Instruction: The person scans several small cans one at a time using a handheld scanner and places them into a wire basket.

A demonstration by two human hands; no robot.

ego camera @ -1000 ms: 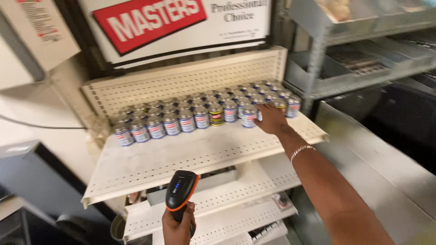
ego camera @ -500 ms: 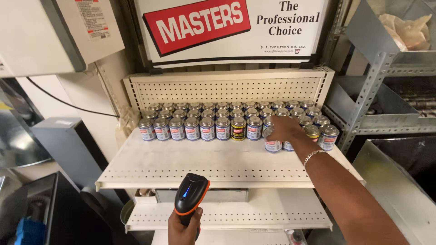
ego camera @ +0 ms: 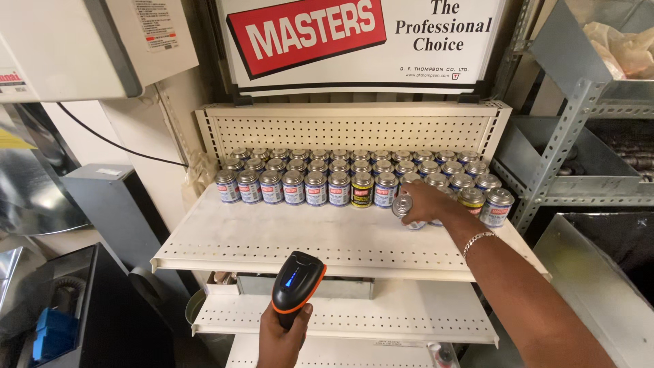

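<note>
Can in hand: a small round metal can (ego camera: 403,206) with a ribbed silver lid sat tilted at the front right of the shelf, lid facing the camera.
Right hand: the right hand (ego camera: 428,202) lay over that can, fingers (ego camera: 409,197) curled closed around its body.
Left hand: the left hand (ego camera: 281,339) gripped the handle of a black and orange barcode scanner (ego camera: 294,281), fingers wrapped shut, below the shelf's front edge.
Cans: rows of like cans (ego camera: 317,178) stood upright, touching, mostly blue-and-white labelled, a few yellow.
Shelf: a cream perforated metal shelf (ego camera: 272,238) with a pegboard back.
Wrist: a thin chain bracelet (ego camera: 475,240).
</note>
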